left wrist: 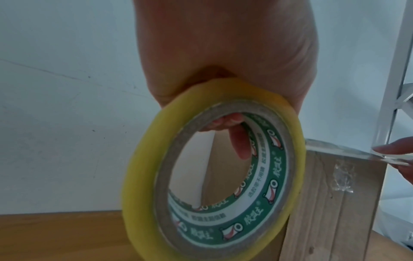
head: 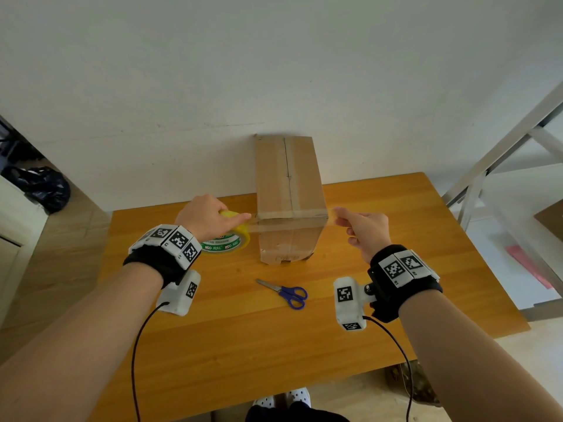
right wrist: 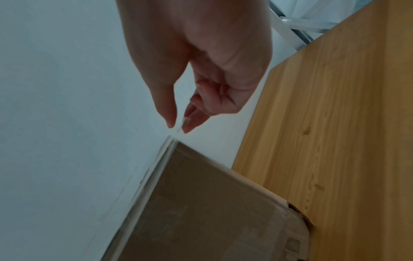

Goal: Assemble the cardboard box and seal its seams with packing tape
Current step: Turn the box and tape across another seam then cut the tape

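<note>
A tall closed cardboard box stands on the wooden table against the wall, tape over its top seam. My left hand grips the yellow tape roll just left of the box, fingers through its core. A clear strip of tape runs from the roll across the box's near top edge. My right hand pinches the strip's free end between thumb and forefinger, just past the box's right corner.
Blue-handled scissors lie on the table in front of the box. A white metal shelf frame stands to the right. The wall is directly behind the box. A dark bag sits on the floor at far left.
</note>
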Demonstrator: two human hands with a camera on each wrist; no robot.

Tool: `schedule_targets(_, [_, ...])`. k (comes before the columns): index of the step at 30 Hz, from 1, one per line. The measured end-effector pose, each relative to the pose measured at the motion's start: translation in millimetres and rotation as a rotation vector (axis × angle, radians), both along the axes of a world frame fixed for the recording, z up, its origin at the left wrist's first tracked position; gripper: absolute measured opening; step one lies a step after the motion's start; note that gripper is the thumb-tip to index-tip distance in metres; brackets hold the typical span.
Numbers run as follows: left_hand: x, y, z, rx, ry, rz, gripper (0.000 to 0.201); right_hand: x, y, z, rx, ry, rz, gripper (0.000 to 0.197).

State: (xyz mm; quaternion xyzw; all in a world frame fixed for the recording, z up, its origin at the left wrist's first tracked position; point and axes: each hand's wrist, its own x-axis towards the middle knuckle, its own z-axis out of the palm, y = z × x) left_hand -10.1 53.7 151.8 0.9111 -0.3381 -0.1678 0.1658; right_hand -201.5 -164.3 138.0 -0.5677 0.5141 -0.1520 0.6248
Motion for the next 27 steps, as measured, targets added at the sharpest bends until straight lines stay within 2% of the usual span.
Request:
schedule_targets(3, [2,-1,-2,0.006,0.001,0.001,0.072,4,2,1,-0.018,0.060,0.007,0.038])
schedule_targets(7, [1,-3,-5,0.032,-0.016,-0.019,0.061,13,4,2,-0.068,0.169,0.025,0.040])
schedule_targets(11, [0,-8,-2,0.054,-0.045,-0.036,0.060,18,3,5,-0.176,0.250,0.047,0.052])
schedule_targets(20, [-1,-9,1,0.051,-0.046,-0.039,0.061,17,9,10,-0.495,0.442,0.209,0.057])
schedule_targets(27, [-1,-6,2,0.002,0.003,-0.035,0.061,18,14,11,-0.662,0.547,0.244,0.055])
